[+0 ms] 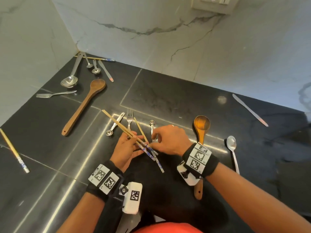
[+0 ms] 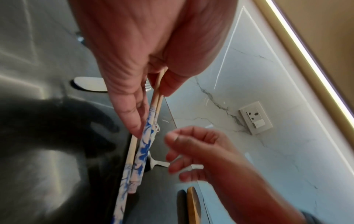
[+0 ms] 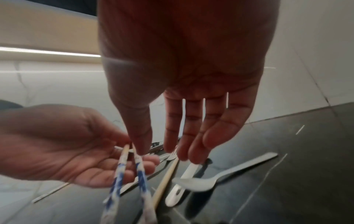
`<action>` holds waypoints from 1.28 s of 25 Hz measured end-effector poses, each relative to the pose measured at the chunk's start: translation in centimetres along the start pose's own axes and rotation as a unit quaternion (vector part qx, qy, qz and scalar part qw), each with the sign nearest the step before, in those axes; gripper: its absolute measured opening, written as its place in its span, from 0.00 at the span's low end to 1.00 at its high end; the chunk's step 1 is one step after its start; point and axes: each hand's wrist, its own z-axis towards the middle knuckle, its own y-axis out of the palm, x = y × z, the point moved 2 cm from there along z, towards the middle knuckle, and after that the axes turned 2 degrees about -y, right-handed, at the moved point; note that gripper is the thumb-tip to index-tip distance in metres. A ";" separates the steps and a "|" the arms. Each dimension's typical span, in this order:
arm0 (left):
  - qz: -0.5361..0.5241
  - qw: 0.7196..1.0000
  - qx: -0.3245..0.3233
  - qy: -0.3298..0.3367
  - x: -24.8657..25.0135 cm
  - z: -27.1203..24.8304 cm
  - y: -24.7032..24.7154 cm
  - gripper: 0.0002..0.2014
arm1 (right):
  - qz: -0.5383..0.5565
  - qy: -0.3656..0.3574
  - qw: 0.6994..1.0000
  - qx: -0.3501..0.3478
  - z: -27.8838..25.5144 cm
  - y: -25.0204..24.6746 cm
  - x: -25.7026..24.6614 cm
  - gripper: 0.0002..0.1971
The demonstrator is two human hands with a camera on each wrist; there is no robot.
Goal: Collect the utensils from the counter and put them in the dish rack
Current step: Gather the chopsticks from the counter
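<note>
Left hand [image 1: 125, 149] is gripping 2 chopsticks [image 1: 121, 126] between thumb and fingers, bamboo tips angled up and away, blue-patterned ends [image 2: 144, 145] pointing back toward the body. Probably bundling them so the set can go to the rack in one trip.

Right hand [image 1: 170, 140] is hovering just beside the left, fingers loosely curved and holding nothing; its thumb [image 3: 140, 145] is reaching in at the held pair. Whether it is actually touching them, cannot tell. Below its fingers a third chopstick [image 3: 168, 171] is lying on the counter [image 1: 168, 98], next to a measuring spoon [image 1: 152, 127] and a fork [image 1: 129, 117]; likely the next pick.

Most utensils are lying scattered on the counter: a long wooden spoon [image 1: 84, 106], a ladle [image 1: 71, 76], a second fork [image 1: 53, 94], a knife [image 1: 249, 109], a metal spoon [image 1: 233, 152], a lone chopstick [image 1: 14, 151] far left. Dish rack is not showing in any view, so the task is looking early.
</note>
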 end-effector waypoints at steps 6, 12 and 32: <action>-0.025 0.997 0.073 0.010 -1.2 -3.3 -2.8 0.07 | -0.024 0.011 0.998 -0.063 -2.9 3.6 -0.3 0.20; -0.066 0.992 0.110 0.013 -3.0 -6.4 -2.7 0.08 | -0.018 0.028 0.997 -0.068 -3.1 3.8 -0.8 0.12; -0.142 0.973 0.124 0.135 -3.5 -9.7 -11.1 0.05 | -0.017 -0.171 0.983 -0.059 -2.5 1.3 -13.3 0.13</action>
